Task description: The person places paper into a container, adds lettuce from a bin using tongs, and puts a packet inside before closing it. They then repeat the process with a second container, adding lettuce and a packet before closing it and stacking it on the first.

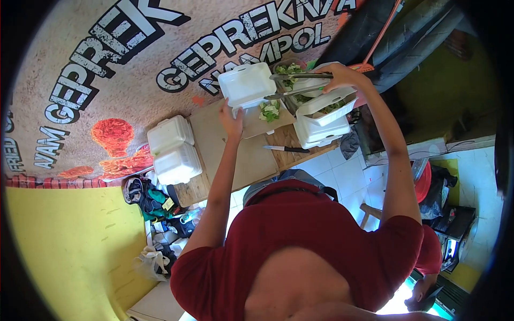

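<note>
My left hand (232, 121) grips the near edge of a white foam food box (247, 85). Lettuce leaves (270, 111) lie beside that box, over brown paper or cardboard (256, 126). In my right hand (340, 78) are metal tongs (302, 76), their two arms spread and their tips pointing left to the foam box. Under and behind the tongs sits a container of chopped greens (289, 69). Just below my right hand, another foam box (334, 111) stands partly open with greens inside, stacked on more foam boxes (321, 131).
A knife with a black handle (286, 148) lies on the wooden table (188, 193). Stacked closed foam boxes (174, 150) stand at the table's left end. A printed banner (134, 101) covers the wall behind. Another person's red sleeve (430, 251) shows at lower right.
</note>
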A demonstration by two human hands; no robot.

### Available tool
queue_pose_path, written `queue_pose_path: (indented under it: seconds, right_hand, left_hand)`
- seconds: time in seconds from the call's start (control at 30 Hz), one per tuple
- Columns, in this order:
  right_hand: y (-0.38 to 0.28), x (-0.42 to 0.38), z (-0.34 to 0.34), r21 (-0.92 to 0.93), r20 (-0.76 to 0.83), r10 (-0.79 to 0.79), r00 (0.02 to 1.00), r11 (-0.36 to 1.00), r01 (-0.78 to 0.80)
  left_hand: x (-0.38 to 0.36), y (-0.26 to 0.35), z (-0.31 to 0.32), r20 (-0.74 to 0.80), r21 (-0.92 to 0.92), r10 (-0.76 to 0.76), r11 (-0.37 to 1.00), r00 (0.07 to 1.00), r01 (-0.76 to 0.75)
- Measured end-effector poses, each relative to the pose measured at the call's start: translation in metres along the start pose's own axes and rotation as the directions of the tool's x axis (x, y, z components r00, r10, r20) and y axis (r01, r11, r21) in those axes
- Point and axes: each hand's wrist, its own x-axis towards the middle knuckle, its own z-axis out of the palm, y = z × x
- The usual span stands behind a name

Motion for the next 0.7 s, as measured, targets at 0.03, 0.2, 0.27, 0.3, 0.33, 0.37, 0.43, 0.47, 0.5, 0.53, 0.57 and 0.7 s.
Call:
queue_pose_path:
  seconds: [0.03, 0.2, 0.27, 0.3, 0.33, 0.37, 0.43, 0.47, 0.5, 0.53, 0.57, 0.7]
  right_hand:
    - [0.001, -0.001, 0.000, -0.001, -0.012, -0.007, 1.000, 1.000, 0.007]
    - [0.008, 0.000, 0.001, 0.007, -0.021, 0.005, 1.000, 1.000, -0.005]
    - [0.007, -0.001, 0.002, 0.014, -0.030, -0.008, 1.000, 1.000, 0.008]
    - [0.007, -0.002, 0.003, 0.018, -0.034, -0.015, 0.999, 1.000, 0.015]
    - [0.007, -0.003, 0.005, 0.023, -0.036, -0.024, 0.999, 0.999, 0.025]
    - [0.007, -0.003, 0.005, 0.026, -0.039, -0.034, 0.999, 0.999, 0.035]
    - [0.003, -0.004, 0.006, 0.030, -0.040, -0.041, 0.998, 0.999, 0.042]
    - [0.000, -0.005, 0.006, 0.032, -0.039, -0.039, 0.998, 0.999, 0.040]
    - [-0.002, -0.005, 0.006, 0.033, -0.037, -0.037, 0.999, 0.999, 0.038]
    - [-0.001, -0.004, 0.007, 0.022, -0.031, -0.038, 0.999, 0.999, 0.038]
    - [0.000, -0.002, 0.008, 0.011, -0.025, -0.039, 0.999, 0.999, 0.039]
    - [0.002, 0.003, 0.012, -0.037, -0.028, -0.057, 0.998, 0.998, 0.056]
  left_hand:
    - [0.002, 0.014, -0.008, -0.075, -0.001, -0.007, 1.000, 0.997, 0.007]
    - [-0.010, 0.092, -0.039, 0.031, -0.280, 0.123, 0.954, 0.992, -0.109]
    - [-0.007, 0.128, -0.039, 0.107, -0.380, 0.231, 0.908, 0.967, -0.175]
    - [-0.007, 0.139, -0.038, 0.140, -0.430, 0.286, 0.880, 0.948, -0.202]
    - [-0.006, 0.142, -0.033, 0.124, -0.429, 0.257, 0.885, 0.959, -0.181]
    - [-0.002, 0.145, -0.027, 0.106, -0.428, 0.228, 0.889, 0.968, -0.162]
    - [0.006, 0.141, -0.016, 0.049, -0.398, 0.150, 0.910, 0.988, -0.118]
    - [0.009, 0.131, -0.011, 0.008, -0.368, 0.103, 0.925, 0.995, -0.093]
    - [0.012, 0.119, -0.007, -0.035, -0.338, 0.056, 0.939, 0.998, -0.065]
    - [0.013, 0.105, -0.002, -0.068, -0.303, -0.028, 0.953, 0.997, 0.006]
    - [0.014, 0.090, 0.003, -0.103, -0.271, -0.111, 0.959, 0.988, 0.080]
    - [0.010, 0.034, 0.014, -0.019, -0.093, -0.313, 0.946, 0.949, 0.310]
